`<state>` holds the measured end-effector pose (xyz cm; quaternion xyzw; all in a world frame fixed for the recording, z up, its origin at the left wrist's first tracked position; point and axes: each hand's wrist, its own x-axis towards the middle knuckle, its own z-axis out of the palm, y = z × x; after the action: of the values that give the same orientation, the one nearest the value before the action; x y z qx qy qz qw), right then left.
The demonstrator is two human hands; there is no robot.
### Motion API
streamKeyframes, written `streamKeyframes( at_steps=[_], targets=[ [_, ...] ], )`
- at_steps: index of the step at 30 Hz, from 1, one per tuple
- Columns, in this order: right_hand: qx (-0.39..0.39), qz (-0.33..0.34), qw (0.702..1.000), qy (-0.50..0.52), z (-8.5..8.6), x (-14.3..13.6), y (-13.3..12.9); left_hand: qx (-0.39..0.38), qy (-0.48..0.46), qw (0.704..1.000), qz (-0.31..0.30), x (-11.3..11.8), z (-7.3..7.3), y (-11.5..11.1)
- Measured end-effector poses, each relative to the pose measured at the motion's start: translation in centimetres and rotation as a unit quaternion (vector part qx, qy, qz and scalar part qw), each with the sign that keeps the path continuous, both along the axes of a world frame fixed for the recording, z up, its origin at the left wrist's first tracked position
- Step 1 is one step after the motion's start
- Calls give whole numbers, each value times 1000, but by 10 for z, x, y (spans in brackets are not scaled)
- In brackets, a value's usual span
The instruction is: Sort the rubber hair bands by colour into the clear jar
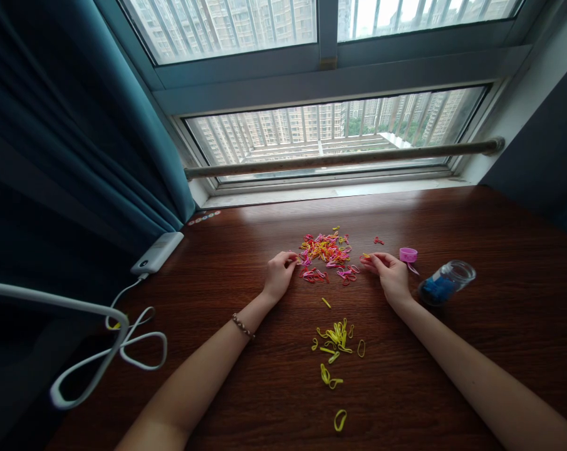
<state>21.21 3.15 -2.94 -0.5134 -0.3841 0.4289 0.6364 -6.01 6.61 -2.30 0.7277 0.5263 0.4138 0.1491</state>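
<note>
A loose pile of small pink, red, orange and yellow rubber bands (325,249) lies on the brown wooden table (245,401). At its left edge, my left hand (280,274) has its fingers pinched together; what they hold, if anything, is too small to name. To the right of the pile, my right hand (390,274) pinches a small yellow-orange band (366,255) between thumb and fingertips. Several yellow bands (338,337) lie in a group nearer to me, between my forearms, with a single yellow band (340,420) closest.
Beyond my right hand are a pink ring-shaped item (408,255) and a tilted glass jar (447,282) with blue contents. On the left are a white power strip (158,253) and a white cable (145,341). A window rail (339,160) runs behind the table.
</note>
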Motion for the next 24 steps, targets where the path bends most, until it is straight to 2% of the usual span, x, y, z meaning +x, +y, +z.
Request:
streamKeyframes(
  at_steps=[5, 11, 18, 22, 24],
  targets=[
    [18, -17, 1000, 6, -4, 0, 1, -8, -33, 999, 3, 0, -1, 0],
    [8, -23, 993, -119, -11, 3, 2, 9, -54, 998, 10, 0, 4, -2],
    [34, -40, 989, -138, -18, 5, 5, 7, -73, 997, 28, -2, 4, -1],
    [31, -40, 990, -131, -11, 4, 3, -20, -108, 994, 24, -3, 1, 1],
    [21, -9, 993, -119, -1, 1, -1, -38, -117, 992, 32, -3, 0, 2]
  ],
)
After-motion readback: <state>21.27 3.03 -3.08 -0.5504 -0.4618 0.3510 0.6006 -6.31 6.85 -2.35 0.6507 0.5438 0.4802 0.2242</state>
